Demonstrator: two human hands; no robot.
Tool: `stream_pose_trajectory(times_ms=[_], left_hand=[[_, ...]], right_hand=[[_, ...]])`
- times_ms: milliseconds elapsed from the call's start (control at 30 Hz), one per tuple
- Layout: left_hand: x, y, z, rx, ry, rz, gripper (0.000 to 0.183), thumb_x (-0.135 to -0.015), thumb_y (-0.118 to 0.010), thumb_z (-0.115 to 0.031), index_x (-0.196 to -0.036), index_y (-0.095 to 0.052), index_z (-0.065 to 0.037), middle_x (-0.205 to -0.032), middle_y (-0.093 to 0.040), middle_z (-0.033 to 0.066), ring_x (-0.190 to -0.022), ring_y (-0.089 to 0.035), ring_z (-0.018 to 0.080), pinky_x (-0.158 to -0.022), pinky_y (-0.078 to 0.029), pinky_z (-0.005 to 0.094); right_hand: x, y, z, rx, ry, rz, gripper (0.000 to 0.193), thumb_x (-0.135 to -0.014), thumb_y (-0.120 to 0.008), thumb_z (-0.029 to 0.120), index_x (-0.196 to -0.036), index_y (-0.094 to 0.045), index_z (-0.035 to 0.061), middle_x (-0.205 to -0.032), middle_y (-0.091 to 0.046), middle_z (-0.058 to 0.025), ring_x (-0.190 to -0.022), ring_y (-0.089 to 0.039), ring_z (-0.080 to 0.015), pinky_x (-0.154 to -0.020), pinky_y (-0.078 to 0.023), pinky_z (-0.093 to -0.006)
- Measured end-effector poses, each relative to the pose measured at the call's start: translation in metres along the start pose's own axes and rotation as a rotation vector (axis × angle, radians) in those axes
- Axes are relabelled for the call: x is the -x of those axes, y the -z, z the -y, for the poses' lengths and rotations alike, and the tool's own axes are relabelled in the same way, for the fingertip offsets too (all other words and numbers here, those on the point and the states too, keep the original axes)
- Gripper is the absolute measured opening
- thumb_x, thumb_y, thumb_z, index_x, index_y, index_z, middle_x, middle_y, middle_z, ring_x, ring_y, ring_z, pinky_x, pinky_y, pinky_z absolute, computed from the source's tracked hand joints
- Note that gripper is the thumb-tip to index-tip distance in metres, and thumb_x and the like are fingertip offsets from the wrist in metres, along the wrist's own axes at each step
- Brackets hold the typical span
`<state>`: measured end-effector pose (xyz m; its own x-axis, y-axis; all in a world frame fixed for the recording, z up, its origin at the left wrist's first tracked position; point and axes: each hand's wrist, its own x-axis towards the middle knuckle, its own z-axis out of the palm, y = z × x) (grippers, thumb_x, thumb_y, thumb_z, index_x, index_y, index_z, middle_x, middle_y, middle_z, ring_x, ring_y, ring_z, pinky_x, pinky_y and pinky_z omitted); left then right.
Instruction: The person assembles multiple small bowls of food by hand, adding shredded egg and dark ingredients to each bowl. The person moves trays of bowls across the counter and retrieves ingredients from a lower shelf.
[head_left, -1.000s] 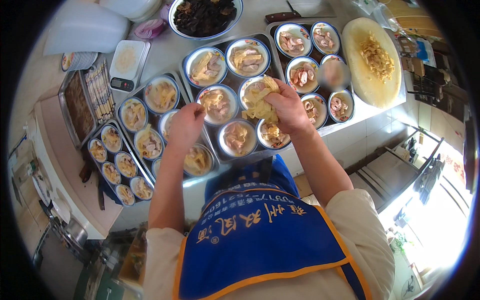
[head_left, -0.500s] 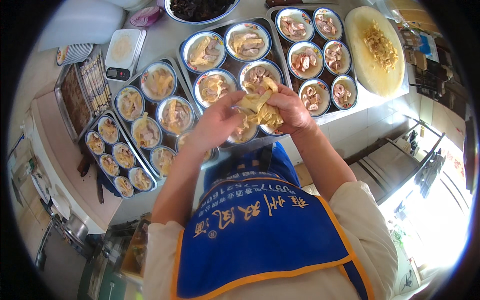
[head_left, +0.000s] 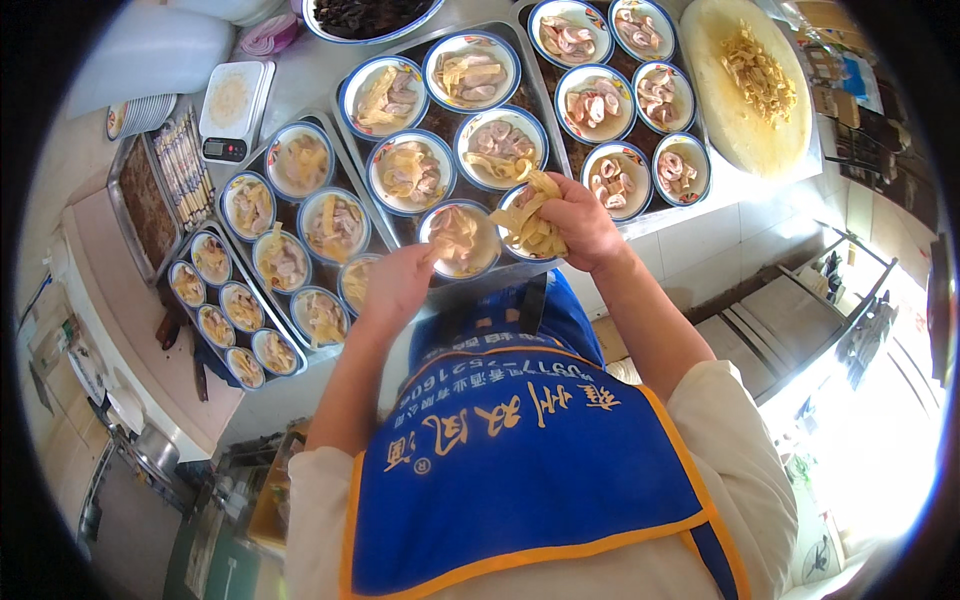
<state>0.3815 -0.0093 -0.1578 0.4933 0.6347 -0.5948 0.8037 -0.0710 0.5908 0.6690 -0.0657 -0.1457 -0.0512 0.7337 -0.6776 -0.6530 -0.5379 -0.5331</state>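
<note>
My right hand [head_left: 582, 222] is closed around a bunch of yellow tofu skin strips [head_left: 533, 215]. The bunch hangs over a bowl at the near right corner of the middle tray [head_left: 340, 140] and mostly hides it. My left hand [head_left: 398, 285] reaches over the left rim of the bowl beside it [head_left: 470, 262]. Its fingertips blur into the food there, so I cannot make out whether they hold anything. Farther back on that tray, a bowl [head_left: 502, 147] holds sliced pinkish meat with yellow strips, like several others around it.
The right tray [head_left: 560, 135] carries bowls of meat slices. Beyond it, a round board [head_left: 707, 105] bears a yellow strip pile [head_left: 760, 78]. Smaller trays of filled bowls stand left, near a kitchen scale [head_left: 232, 108]. A large bowl of dark food [head_left: 372, 14] sits at the back.
My hands, together on the strips before, have parted. The left has moved down and left to the near bowl; the right keeps the bunch, slightly lower. The view has shifted slightly.
</note>
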Motion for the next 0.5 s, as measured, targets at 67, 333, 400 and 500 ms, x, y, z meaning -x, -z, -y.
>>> stream_pose_trajectory(times_ms=[67,333,400,500], left_hand=[[0.003,-0.013,0.006,-0.094,-0.041,-0.064,0.031,-0.096,-0.068,-0.020,-0.121,-0.069,-0.002,-0.101,-0.072,0.0166,-0.087,-0.071,0.0288,-0.076,-0.054,0.0377],[0.007,-0.002,-0.050,0.681,-0.046,-0.121,0.075,-0.096,-0.072,-0.021,-0.157,-0.033,-0.001,-0.156,-0.045,0.0189,-0.141,-0.048,0.0277,-0.111,-0.045,0.0393],[-0.006,-0.016,-0.075,0.886,-0.098,-0.124,0.078,-0.099,-0.069,-0.024,-0.160,-0.026,-0.002,-0.161,-0.037,0.0187,-0.144,-0.043,0.0293,-0.113,-0.044,0.0403],[-0.033,-0.040,-0.095,1.160,-0.310,-0.023,0.080,-0.101,-0.067,-0.030,-0.162,-0.021,-0.004,-0.162,-0.034,0.0172,-0.146,-0.042,0.0277,-0.115,-0.043,0.0401]], right_hand=[[0.006,0.006,0.008,-0.005,0.030,0.018,0.027,-0.090,-0.053,0.000,-0.116,-0.061,-0.0023,-0.105,-0.068,-0.0119,-0.092,-0.071,-0.0223,-0.082,-0.059,-0.0336],[0.015,0.009,0.024,-0.152,0.074,0.150,0.032,-0.094,-0.056,0.003,-0.125,-0.060,-0.0026,-0.112,-0.070,-0.0136,-0.097,-0.071,-0.0227,-0.085,-0.059,-0.0345],[0.015,-0.006,0.019,-0.141,0.093,0.102,0.036,-0.093,-0.056,0.002,-0.129,-0.058,-0.0037,-0.112,-0.069,-0.0134,-0.097,-0.071,-0.0218,-0.082,-0.058,-0.0323],[0.010,-0.029,0.003,-0.014,0.226,-0.015,0.037,-0.090,-0.059,0.006,-0.126,-0.060,-0.0031,-0.107,-0.068,-0.0115,-0.094,-0.066,-0.0194,-0.081,-0.055,-0.0316]])
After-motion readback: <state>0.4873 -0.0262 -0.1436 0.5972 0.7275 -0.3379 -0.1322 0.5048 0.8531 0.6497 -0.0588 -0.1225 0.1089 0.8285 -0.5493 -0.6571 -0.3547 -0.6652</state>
